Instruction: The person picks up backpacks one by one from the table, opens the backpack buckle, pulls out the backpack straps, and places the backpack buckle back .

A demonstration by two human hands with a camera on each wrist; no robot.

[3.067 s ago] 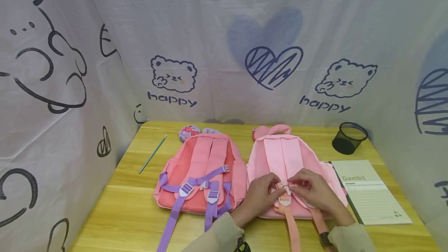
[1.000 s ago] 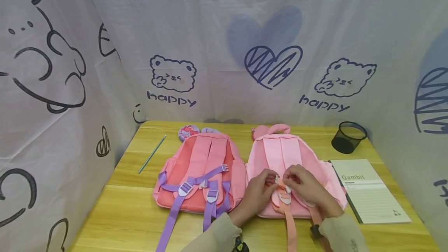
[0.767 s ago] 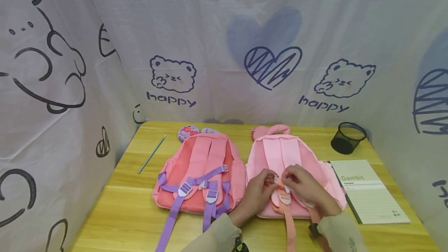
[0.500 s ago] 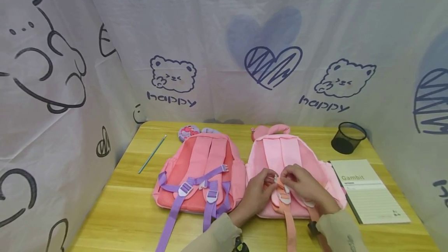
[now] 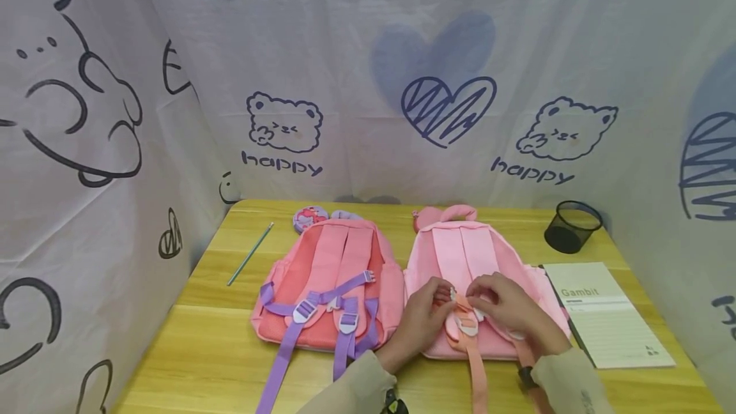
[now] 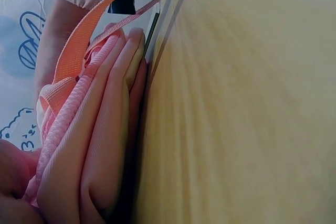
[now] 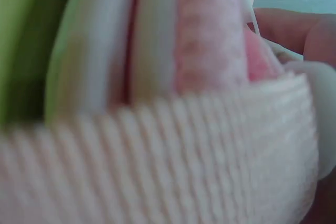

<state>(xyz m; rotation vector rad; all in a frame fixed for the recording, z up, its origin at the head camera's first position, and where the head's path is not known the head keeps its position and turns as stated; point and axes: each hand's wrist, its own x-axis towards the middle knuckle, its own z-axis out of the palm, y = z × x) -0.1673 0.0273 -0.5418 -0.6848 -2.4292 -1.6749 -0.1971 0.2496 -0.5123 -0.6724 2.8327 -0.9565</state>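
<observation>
A light pink backpack [image 5: 506, 254] lies back panel up, with orange straps [image 5: 478, 375] hanging toward the near table edge. On its left side my left hand [image 5: 424, 315] pinches a small white buckle [image 5: 453, 294] fixed to an orange strap. Opposite, my right hand [image 5: 506, 302] has thumb and fingertips on the same orange webbing, beside another white plastic piece [image 5: 480, 315]. A white strap adjuster [image 5: 467, 328] sits just below both hands. In the right wrist view a blurred strap [image 7: 173, 156] crosses close to the camera, hiding most of the fingers [image 7: 294, 30].
A coral backpack [image 5: 296, 273] with purple straps [image 5: 282, 363] lies directly left. Farther left is a pencil [image 5: 250, 254]. On the right are a notebook [image 5: 609, 318] and a black mesh pen holder [image 5: 566, 235]. Printed white curtains surround the wooden table [image 5: 195, 337].
Both hands have moved slightly up from the adjuster since the earliest frame, and the white buckle is now at the left fingertips. Lately the right hand has shifted slightly right and down.
</observation>
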